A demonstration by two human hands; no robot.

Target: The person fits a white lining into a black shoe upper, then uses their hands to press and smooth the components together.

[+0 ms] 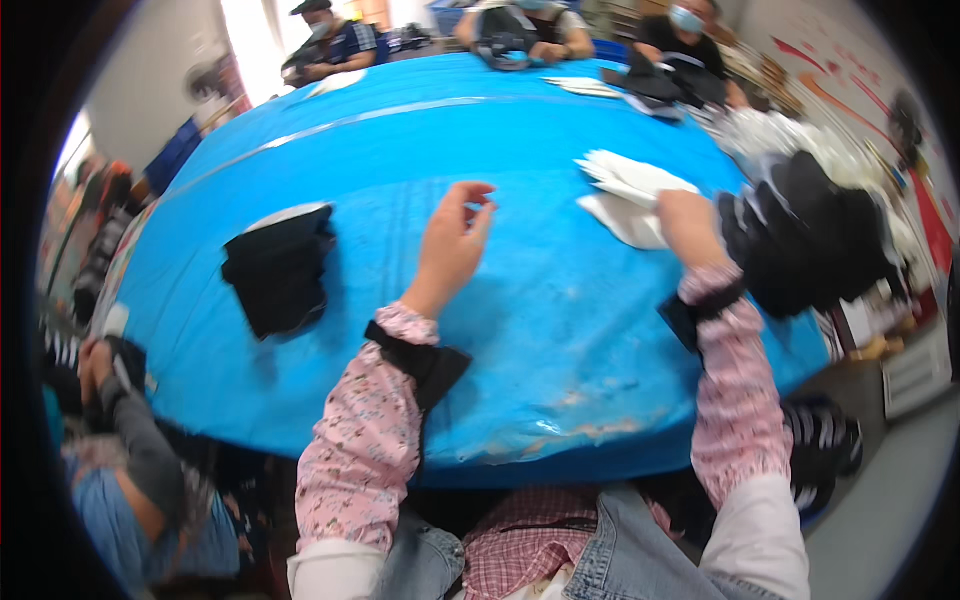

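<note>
The right hand is positioned at the near-right end of the white pieces, which lie fanned and overlapping on the right half of the blue surface. Contact appears likely; the fingertips are hidden, so whether the right hand is closed on a piece cannot be told. The left hand is held above the middle of the surface, fingers loosely curled, thumb and fingertips apart, with nothing visible between them.

Status of materials:
- Left: a black stack lies apart from both hands, with a white edge showing along its far side.
- Right: a larger black pile stands just beyond the right hand.
- Centre: no piece lies between the hands.

Progress assessment: the handling of the white pieces is judged to be partway through. The black stack on the left, with its white edge, may represent a completed portion, but this cannot be confirmed. Several white pieces are left beside the right hand, and the black pile appears to be a substantial remaining supply; its role cannot be established. The exact count of pieces in each group cannot be read because the layers overlap.
</note>
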